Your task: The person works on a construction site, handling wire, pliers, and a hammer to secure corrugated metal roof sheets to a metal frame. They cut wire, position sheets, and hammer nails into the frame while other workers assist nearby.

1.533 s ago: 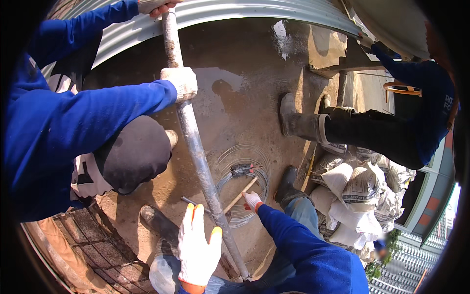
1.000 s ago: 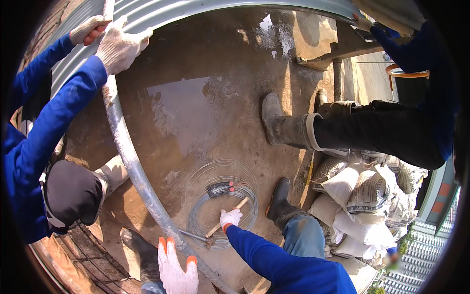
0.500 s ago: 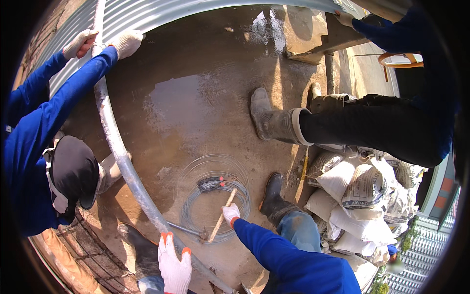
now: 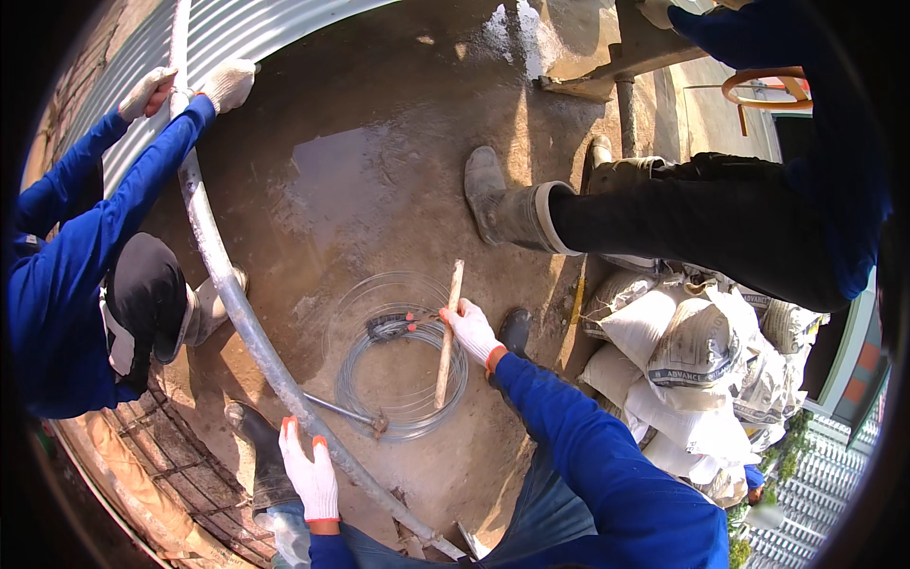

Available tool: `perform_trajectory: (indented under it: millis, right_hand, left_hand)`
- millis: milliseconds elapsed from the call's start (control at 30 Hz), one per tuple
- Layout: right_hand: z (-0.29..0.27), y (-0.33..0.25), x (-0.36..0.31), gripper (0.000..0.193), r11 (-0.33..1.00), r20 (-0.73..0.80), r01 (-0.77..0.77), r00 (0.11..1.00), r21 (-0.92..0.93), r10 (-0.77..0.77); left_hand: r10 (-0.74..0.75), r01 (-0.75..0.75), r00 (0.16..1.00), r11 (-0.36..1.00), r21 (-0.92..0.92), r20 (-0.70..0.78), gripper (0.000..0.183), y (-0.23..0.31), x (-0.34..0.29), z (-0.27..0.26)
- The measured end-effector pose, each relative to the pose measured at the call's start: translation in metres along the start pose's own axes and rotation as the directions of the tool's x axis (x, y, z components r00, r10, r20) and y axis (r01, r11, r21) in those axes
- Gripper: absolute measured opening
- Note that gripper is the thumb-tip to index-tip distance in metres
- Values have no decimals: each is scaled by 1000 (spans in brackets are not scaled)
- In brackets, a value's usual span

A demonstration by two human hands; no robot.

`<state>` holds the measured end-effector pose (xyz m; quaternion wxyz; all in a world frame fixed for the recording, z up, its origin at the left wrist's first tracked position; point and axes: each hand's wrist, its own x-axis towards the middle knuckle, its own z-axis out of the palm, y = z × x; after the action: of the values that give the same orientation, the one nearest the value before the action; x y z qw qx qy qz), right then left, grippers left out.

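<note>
Stick, pale and wooden, sits in the right hand, whose gloved fingers are closed around it above its middle; it points almost straight away from the person, its lower part crossing, in this view, the right side of a coil of wire on the wet brown floor. The left hand, in a white glove with orange fingertips, has its fingers extended and parted just beside a long grey pole; whether it touches the pole, I cannot tell. A metal-handled tool with a rusty head lies between pole and coil, its head at the coil's lower left edge. Near the coil's far edge is a dark bundle with 2 red tips. At the left, 1 co-worker in blue sleeves has 2 gloved hands up at the pole's far stretch, by a corrugated sheet. At the right, another co-worker's grey boot stands near a pile of pale sacks.
</note>
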<state>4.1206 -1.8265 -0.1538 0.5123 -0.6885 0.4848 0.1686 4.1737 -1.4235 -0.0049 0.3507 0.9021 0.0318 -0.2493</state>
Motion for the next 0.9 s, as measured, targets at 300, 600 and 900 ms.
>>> perform_trajectory:
  millis: [300,600,900]
  right_hand:
    - [-234,-293,62,37,749,-175,558,828,357,-533]
    - [-6,21,4,32,983,255,-29,964,-180,75]
    - [98,231,-89,36,637,519,152,732,-756,441]
  left_hand:
    - [-145,166,983,964,209,-108,88,-40,85,23]
    - [-99,85,994,952,296,34,91,-30,-18,62]
    - [-35,2,997,917,398,75,108,-79,8,79]
